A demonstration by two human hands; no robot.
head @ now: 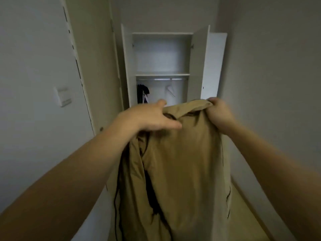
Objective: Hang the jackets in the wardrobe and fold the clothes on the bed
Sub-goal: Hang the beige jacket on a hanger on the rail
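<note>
A narrow pale-walled passage ends at a white wardrobe [162,66] whose two doors stand open, showing a flat shelf above a metal rail [162,79]. On the rail hang a dark garment [142,93] at the left and a pale hanger [170,90] near the middle. A light switch [62,96] sits on the smooth left wall. In front, held up well short of the wardrobe, is a tan jacket [182,162] of soft, matte cloth with dark seams. The left hand [149,119] rests at its collar, fingers fairly straight, thumb over the cloth; the right hand [218,110] grips the collar's other end in a closed fist.
</note>
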